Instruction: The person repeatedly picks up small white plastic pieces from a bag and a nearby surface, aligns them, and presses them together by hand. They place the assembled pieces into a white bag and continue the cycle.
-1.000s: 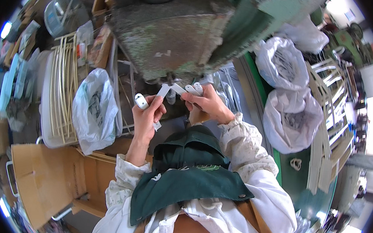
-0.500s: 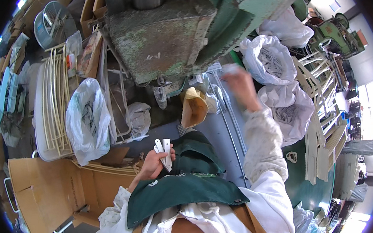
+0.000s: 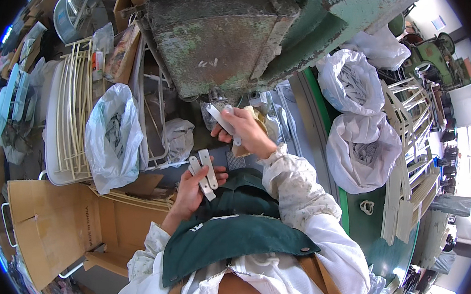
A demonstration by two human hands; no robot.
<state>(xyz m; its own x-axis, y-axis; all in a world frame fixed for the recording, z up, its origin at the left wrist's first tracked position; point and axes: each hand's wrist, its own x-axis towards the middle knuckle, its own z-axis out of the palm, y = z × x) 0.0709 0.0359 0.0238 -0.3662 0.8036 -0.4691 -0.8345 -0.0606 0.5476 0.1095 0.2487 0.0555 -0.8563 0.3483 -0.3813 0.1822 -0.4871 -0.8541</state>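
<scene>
Right hand (image 3: 245, 130) pinches one white plastic strip (image 3: 219, 119) up at the green machine (image 3: 221, 41); left hand (image 3: 195, 185), near the lap, clasps two more strips (image 3: 204, 172), seemingly feeding pieces singly.

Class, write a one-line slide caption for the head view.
Left hand holds flat white strips while right hand lifts another strip toward a worn green machine.

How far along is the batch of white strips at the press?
Done, apparently: two white bags on the right already hold strips. In hand: the right hand holds one white strip up at the green machine; the left hand grips two more strips. Left: those, at least; the remaining stock can't be judged.
</scene>
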